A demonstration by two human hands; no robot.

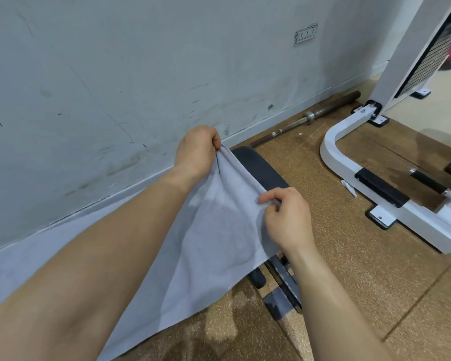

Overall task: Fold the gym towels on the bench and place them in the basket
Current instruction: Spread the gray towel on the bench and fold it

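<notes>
Holding a grey towel [214, 230] up in the air, in front of the black bench [261, 165].

On the left, a grey wall [115, 74] with dark scuff marks. Next, the left hand [195, 149], fingers curled tight, pinching the far top corner of the towel. Between both hands, the top edge pulled almost straight, the rest hanging down toward the brown floor [375, 269] and hiding most of the bench. Then the right hand [287, 217], thumb and fingers pinching the near top corner. Below that wrist, the dark bench legs peeking out. Further right, a long metal bar [326, 110] lying on the floor by the wall, and a white machine frame [331, 142] standing apart from the bench.
</notes>
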